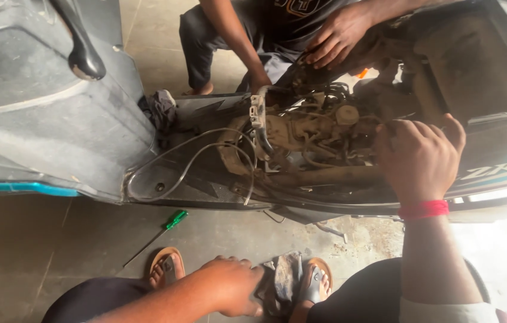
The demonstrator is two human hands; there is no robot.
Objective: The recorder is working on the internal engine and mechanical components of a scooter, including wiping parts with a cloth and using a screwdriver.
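Grime coats the scooter's exposed engine (310, 134), all tangled hoses and dull metal. Right hand (422, 157), red thread at the wrist, curls knuckles-up against it; grip unclear. Left hand (233, 286) hangs loosely curled, empty, above a rag (286, 276). One green-handled screwdriver (163, 230) on concrete.

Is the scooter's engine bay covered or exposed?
Exposed: the scooter has its panel off, so the dusty engine, hoses and cables show. The right hand reaches in.

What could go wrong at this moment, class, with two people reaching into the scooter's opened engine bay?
The right hand and the other person's hand reach into the same greasy engine bay, so fingers might get pinched. The loose cable could snag. The green screwdriver lies by a sandalled foot, perhaps underfoot.
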